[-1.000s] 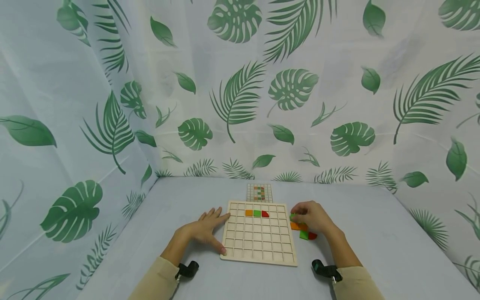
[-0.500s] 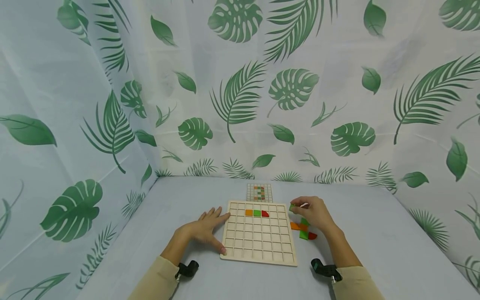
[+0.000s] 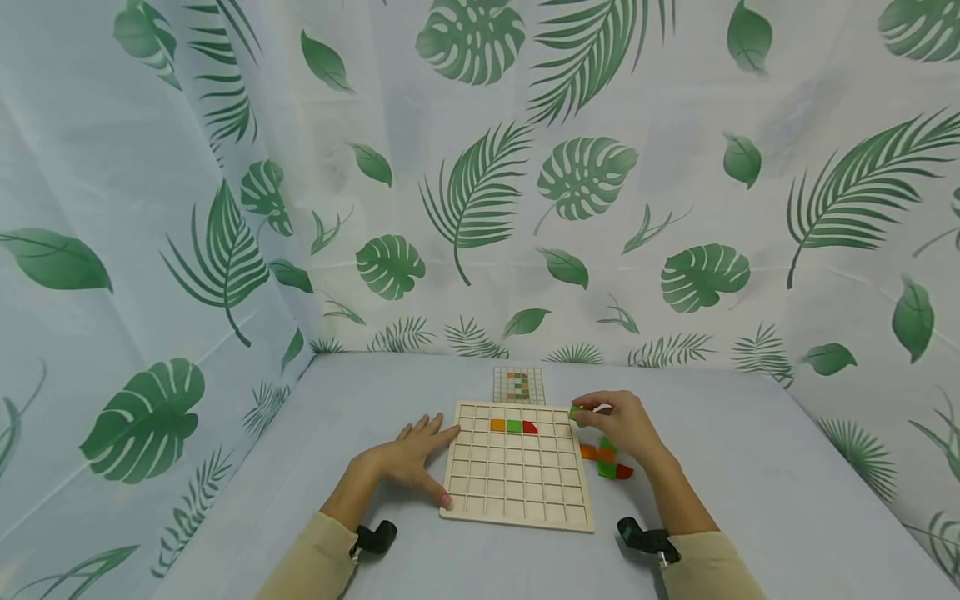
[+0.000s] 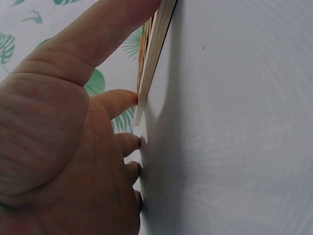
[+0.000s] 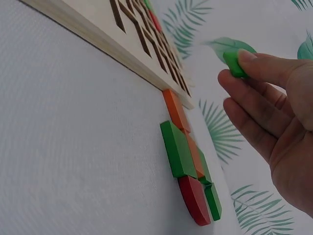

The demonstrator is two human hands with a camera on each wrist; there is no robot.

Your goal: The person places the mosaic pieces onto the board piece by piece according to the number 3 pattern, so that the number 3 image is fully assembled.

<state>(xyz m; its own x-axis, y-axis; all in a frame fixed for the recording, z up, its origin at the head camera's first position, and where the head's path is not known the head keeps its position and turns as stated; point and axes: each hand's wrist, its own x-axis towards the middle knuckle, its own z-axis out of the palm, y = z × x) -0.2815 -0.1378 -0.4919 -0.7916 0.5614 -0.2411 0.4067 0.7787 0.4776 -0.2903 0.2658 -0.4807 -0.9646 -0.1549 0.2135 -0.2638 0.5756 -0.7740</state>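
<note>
A wooden grid board [image 3: 517, 475] lies flat in the middle of the table. In one of its upper rows sit an orange square [image 3: 498, 426], a green square [image 3: 513, 426] and a red quarter-round piece [image 3: 530, 427]. My left hand [image 3: 408, 457] is spread at the board's left side, thumb and a finger touching its edge. Over the board's upper right corner my right hand [image 3: 621, 423] pinches a small green block [image 5: 235, 64] between thumb and fingertips, raised off the table in the right wrist view.
Loose orange [image 5: 176, 110], green [image 5: 177, 151] and red [image 5: 193, 200] blocks lie beside the board's right edge. A small card [image 3: 519, 386] printed with a coloured grid pattern lies behind the board. A leaf-patterned curtain [image 3: 480, 208] stands around the table.
My right hand has lifted the green block away from the loose pieces and carried it up and left to the board's corner. The left hand and board have stayed put.
</note>
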